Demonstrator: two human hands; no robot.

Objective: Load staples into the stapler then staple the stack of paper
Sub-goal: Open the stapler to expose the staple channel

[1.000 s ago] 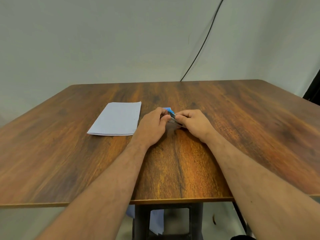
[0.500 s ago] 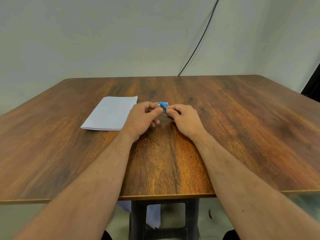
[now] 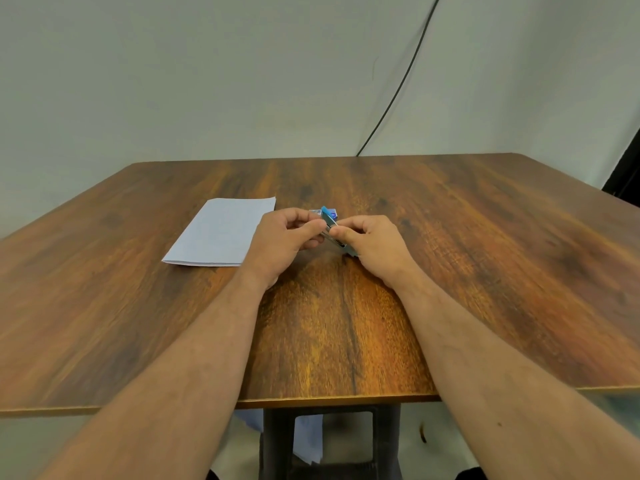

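Note:
A small blue and metal stapler [image 3: 331, 227] is held between my two hands just above the wooden table [image 3: 485, 258]. My right hand [image 3: 372, 242] grips its near end and body. My left hand [image 3: 285, 239] pinches its metal part from the left with thumb and forefinger. The stapler's blue tip points up and away from me. Behind the hands a small blue staple box [image 3: 323, 212] lies on the table, mostly hidden. The stack of white paper [image 3: 221, 232] lies flat to the left, its right edge under my left hand. No loose staples are visible.
A black cable [image 3: 398, 88] runs down the wall behind the table's far edge. Below the near edge stand the dark table legs [image 3: 277, 441], with some paper on the floor. A dark object [image 3: 627, 174] stands at the far right.
My hands have parted slightly and the stapler has tilted, so more of its metal body shows between them. The view has shifted a little; the paper has not moved.

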